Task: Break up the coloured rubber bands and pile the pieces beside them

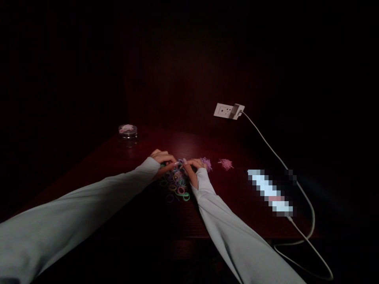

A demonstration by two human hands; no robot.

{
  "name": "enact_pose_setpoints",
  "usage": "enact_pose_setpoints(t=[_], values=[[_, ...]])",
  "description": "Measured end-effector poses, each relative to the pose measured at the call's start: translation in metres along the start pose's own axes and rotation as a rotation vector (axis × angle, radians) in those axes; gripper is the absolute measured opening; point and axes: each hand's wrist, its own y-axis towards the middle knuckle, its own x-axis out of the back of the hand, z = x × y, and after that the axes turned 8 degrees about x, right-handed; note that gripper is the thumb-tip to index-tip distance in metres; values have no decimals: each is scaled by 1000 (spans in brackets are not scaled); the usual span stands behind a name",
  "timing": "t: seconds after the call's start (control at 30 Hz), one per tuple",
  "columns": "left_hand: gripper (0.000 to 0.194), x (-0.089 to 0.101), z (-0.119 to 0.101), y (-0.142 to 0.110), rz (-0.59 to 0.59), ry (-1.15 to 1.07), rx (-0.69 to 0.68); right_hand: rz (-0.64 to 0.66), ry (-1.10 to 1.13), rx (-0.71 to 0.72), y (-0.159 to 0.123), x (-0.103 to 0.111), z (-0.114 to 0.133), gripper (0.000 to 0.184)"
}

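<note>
Over a pile of small coloured hair ties (181,190), my two hands meet with fingertips almost touching. My left hand (164,159) is closed in a pinch at the pile's far side. Facing it, my right hand (193,167) pinches too. Between the fingertips shows a small purple hair tie (180,161), partly hidden by the fingers. Just beyond my right hand lies a heap of purple hair ties (206,163), and a pink heap (226,164) sits farther right.
A clear round container (128,131) with a pink-patterned lid stands at the table's back left. At right lies a blurred-out lit device (271,193) on a white cable (266,141), which runs to a charger in the wall socket (223,111). Surroundings are dark.
</note>
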Motion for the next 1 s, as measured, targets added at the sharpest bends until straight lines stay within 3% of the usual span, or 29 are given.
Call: enact_pose_setpoints(t=[0.43,0.63,0.8,1.0], values=[[31,1,0,0,18,18,4,10,-81,33,5,-1,-9,53],[32,-1,7,0,14,0,72,-188,-233,47,33,40,-40,59],[31,-12,18,4,10,-2,110,-174,-429,54,47,78,-63,51],[36,-22,28,5,-30,-4,102,-53,-517,53,46,80,-69,44]])
